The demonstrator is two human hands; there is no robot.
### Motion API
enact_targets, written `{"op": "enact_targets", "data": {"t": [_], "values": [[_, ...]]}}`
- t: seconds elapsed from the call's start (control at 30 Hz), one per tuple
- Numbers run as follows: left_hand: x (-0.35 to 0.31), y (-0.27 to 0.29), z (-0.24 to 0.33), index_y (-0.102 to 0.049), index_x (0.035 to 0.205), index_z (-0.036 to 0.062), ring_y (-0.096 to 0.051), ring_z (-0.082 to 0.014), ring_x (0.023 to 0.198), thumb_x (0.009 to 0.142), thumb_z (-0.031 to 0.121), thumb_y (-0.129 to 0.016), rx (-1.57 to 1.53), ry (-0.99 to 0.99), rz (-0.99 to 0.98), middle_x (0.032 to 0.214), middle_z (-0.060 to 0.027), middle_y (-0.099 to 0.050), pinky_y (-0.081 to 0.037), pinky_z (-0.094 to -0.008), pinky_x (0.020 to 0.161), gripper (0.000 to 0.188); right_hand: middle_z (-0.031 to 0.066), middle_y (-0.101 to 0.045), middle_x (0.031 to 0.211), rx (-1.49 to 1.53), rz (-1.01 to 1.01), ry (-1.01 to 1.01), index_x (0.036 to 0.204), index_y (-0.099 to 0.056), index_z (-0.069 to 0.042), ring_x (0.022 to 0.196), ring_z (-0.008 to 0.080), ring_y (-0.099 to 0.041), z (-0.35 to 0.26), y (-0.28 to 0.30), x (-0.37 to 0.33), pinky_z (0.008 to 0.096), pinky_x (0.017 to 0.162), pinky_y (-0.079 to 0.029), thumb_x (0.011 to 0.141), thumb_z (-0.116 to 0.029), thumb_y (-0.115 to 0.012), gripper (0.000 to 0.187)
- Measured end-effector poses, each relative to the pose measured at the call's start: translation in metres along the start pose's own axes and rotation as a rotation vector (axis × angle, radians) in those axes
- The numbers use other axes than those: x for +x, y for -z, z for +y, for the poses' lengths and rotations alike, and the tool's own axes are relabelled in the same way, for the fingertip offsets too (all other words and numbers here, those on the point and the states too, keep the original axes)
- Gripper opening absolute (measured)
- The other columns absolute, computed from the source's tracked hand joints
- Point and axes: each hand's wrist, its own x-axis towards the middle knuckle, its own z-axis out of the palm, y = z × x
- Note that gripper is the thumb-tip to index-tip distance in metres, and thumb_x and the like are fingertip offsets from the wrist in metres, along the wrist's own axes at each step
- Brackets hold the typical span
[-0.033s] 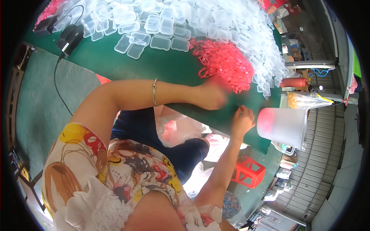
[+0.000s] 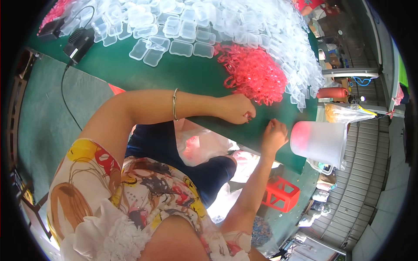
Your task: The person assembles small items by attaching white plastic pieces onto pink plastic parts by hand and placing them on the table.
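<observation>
My left hand (image 2: 238, 109), a thin bangle on its forearm, is closed over the green table (image 2: 183, 74) with its fingers curled in. A small pink-red piece (image 2: 248, 115) shows at its fingertips; its shape is mostly hidden. Just beyond that hand lies a heap of shiny pink-red plastic loops (image 2: 257, 71). To the right, my right hand (image 2: 275, 135) is near the table's edge with its fingers bent together. Whatever they hold, if anything, is hidden. The two hands are apart. A translucent bucket (image 2: 324, 139), pink showing through its left end, is right of my right hand.
A large pile of clear plastic trays (image 2: 226, 26) covers the far side of the table. At the far left is a black device (image 2: 79, 45) with a cord. Below the table's right edge is a red plastic stool (image 2: 282, 194). A red bottle-like cylinder (image 2: 332, 93) lies beyond the bucket.
A pink blur that covered my left hand and the gap beside the heap is gone, and its fingers now show clearly. The right hand has stayed in place.
</observation>
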Motion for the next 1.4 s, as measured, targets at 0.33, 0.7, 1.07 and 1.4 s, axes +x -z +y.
{"op": "enact_targets", "data": {"t": [0.33, 0.7, 1.07, 1.4], "values": [[-0.004, 0.0, -0.001, -0.065, 0.097, 0.0027, -0.062, -0.0284, 0.08, 0.071, 0.012, -0.064, -0.038, 0.023, -0.031, 0.091, -0.0143, -0.065, -0.05, -0.0366, 0.074, 0.027, -0.0003, -0.062, 0.087, 0.037, -0.034, 0.074, 0.083, -0.065, -0.016, 0.085, 0.0204, -0.057, -0.005, 0.004, 0.0, 0.0393, 0.079, -0.036, 0.076, -0.016, -0.062, 0.008], [-0.006, 0.0, -0.001, -0.065, 0.096, 0.0044, -0.061, -0.0287, 0.077, 0.071, 0.012, -0.065, -0.029, 0.003, -0.027, 0.086, -0.0132, -0.064, -0.049, -0.0366, 0.071, 0.026, 0.0011, -0.061, 0.088, 0.061, 0.015, 0.14, 0.088, -0.062, -0.014, 0.086, 0.0208, -0.057, -0.005, 0.001, -0.002, 0.0395, 0.082, -0.034, 0.079, -0.013, -0.059, 0.01], [-0.001, 0.004, 0.005, -0.065, 0.092, 0.0052, -0.062, -0.0273, 0.076, 0.069, 0.013, -0.065, -0.066, 0.044, -0.045, 0.08, -0.0118, -0.064, -0.049, -0.0366, 0.069, 0.024, 0.0104, -0.063, 0.082, 0.708, 0.056, -0.141, 0.09, -0.059, -0.003, 0.075, 0.0249, -0.06, -0.003, -0.024, 0.001, 0.0367, 0.07, -0.046, 0.083, -0.001, -0.055, 0.008], [-0.004, 0.005, 0.006, -0.065, 0.095, 0.0044, -0.06, -0.0262, 0.07, 0.071, 0.01, -0.067, -0.069, 0.019, -0.028, 0.08, -0.0118, -0.062, -0.048, -0.0352, 0.065, 0.025, 0.0109, -0.064, 0.085, 0.838, -0.073, -0.26, 0.091, -0.065, 0.0, 0.074, 0.0178, -0.061, -0.017, -0.008, 0.011, 0.028, 0.068, -0.049, 0.083, -0.001, -0.06, 0.01]]}}
